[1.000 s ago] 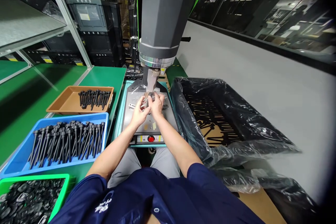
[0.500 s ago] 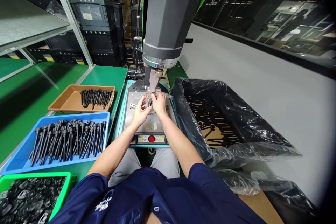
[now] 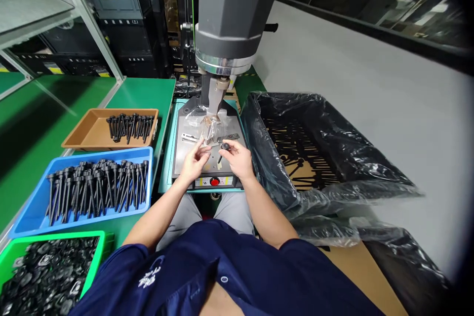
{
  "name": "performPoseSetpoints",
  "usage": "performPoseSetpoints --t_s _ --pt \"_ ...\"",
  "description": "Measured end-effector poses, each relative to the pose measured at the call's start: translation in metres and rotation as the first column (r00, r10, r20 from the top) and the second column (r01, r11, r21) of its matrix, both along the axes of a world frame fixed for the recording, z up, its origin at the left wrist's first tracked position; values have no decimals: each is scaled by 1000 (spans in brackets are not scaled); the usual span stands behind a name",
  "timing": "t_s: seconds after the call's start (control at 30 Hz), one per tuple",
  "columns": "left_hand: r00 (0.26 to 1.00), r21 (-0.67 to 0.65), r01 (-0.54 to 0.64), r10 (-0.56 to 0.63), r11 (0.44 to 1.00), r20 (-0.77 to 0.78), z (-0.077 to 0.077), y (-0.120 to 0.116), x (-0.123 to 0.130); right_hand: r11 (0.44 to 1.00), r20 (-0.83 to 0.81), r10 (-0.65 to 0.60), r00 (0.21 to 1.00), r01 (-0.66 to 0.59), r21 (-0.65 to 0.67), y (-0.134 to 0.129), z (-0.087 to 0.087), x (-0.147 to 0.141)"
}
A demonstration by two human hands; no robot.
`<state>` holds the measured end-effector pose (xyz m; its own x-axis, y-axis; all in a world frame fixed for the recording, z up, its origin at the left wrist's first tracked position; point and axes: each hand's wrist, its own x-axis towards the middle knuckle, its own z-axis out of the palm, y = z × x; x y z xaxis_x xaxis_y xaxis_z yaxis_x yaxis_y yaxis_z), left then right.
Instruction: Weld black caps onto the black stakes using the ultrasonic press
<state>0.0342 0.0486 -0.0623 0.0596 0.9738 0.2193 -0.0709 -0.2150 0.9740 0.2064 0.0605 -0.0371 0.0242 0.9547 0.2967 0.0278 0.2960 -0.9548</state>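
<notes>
My right hand (image 3: pixel 239 159) pinches a black bolt-shaped part (image 3: pixel 224 147) by its round head. Its short dark shaft points down toward the front of the metal base plate (image 3: pixel 183 163). My left hand (image 3: pixel 194 161) is a little to the left, fingers apart with nothing between them. Behind both hands, a fixture wrapped in clear plastic film (image 3: pixel 207 126) stands on the plate. Over it hangs the tapered metal tool (image 3: pixel 215 96) of a large grey machine head (image 3: pixel 229 15). At the plate's front is a red button (image 3: pixel 215 181).
On my left stand a brown tray (image 3: pixel 87 131) and a blue tray (image 3: pixel 31 210) of black bolt-shaped parts, and a green bin (image 3: pixel 98 256) of small black pieces. To my right, a box lined with black plastic (image 3: pixel 355 158) holds several rows of dark parts.
Both hands have drawn back from beneath the machine's tool toward me and moved apart. The black part has come out with my right hand. The view has tilted down slightly.
</notes>
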Motion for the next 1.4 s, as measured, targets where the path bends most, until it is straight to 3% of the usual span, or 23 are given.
performPoseSetpoints --t_s 0.13,0.3,0.63,0.83,1.03,1.13,1.23,1.3,1.4 --pt "988 82 37 -24 996 -156 3 -23 4 997 -73 82 994 -82 3 -8 9 -12" --pt "958 167 -16 63 986 -279 11 -29 6 993 -108 121 987 -120 13 -15 10 -27" --pt "998 -53 -52 49 997 -50 12 -36 3 980 162 200 966 -200 -15 -18 1 -26" --pt "1000 -107 1 -1 994 3 10 -40 1 967 23 221 975 -217 -131 -20 -8 -34" --pt "999 -86 -51 50 995 -12 7 -54 -8 945 -84 259 962 -270 -184 -28 -10 -49" --pt "993 -124 -74 63 989 -97 16 -70 -27 927 -91 311 946 -323 -192 -35 -13 -58" --pt "956 -136 -216 180 967 -233 33 -90 -62 906 -95 357 929 -369 -205 -37 -19 -64" --pt "877 -106 -367 306 924 -369 47 -106 -92 893 -100 375 922 -388 -229 -38 -23 -65" --pt "671 -28 -584 463 811 -580 62 -126 -147 878 -112 389 914 -405 -255 -39 -29 -62"
